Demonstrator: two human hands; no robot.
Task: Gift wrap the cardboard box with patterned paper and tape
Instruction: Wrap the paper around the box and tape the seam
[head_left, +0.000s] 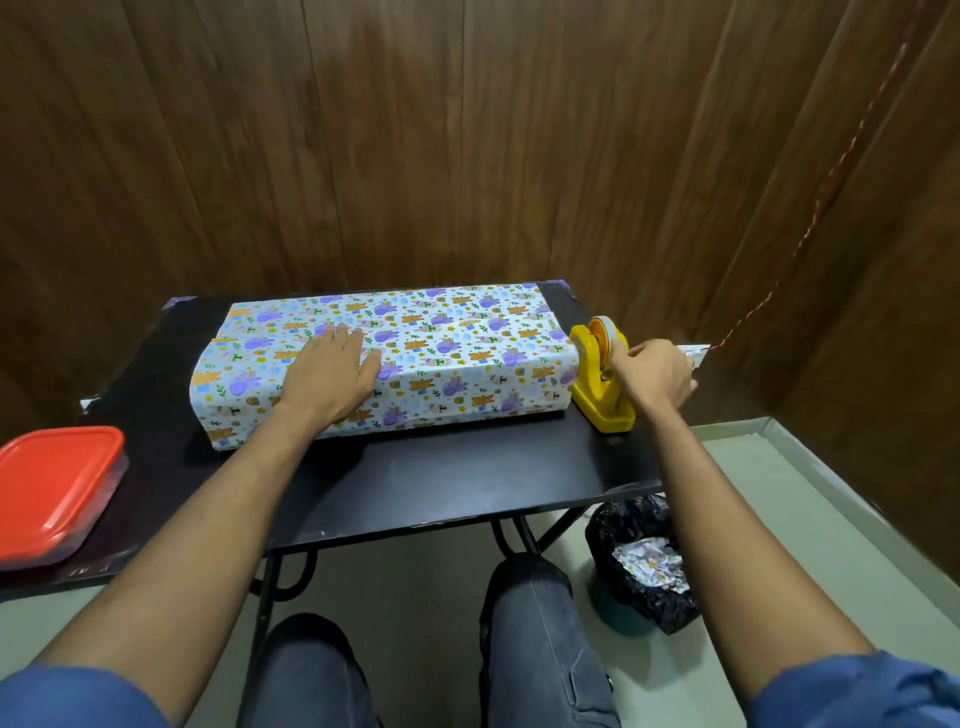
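A long box (457, 353) covered in pale paper with purple and orange cartoon prints lies across the black table (441, 488). My left hand (332, 371) rests flat on the box's top, fingers straight, over the paper seam. A yellow tape dispenser (600, 382) stands just off the box's right end. My right hand (657, 371) is beside the dispenser's right side with fingers curled, pinching the tape end at the cutter; the tape strip itself is hard to make out.
A container with a red lid (54, 488) sits at the table's left front corner. A bin with a black bag (644, 561) holding crumpled paper stands on the floor at the right. Wooden walls close in behind and right.
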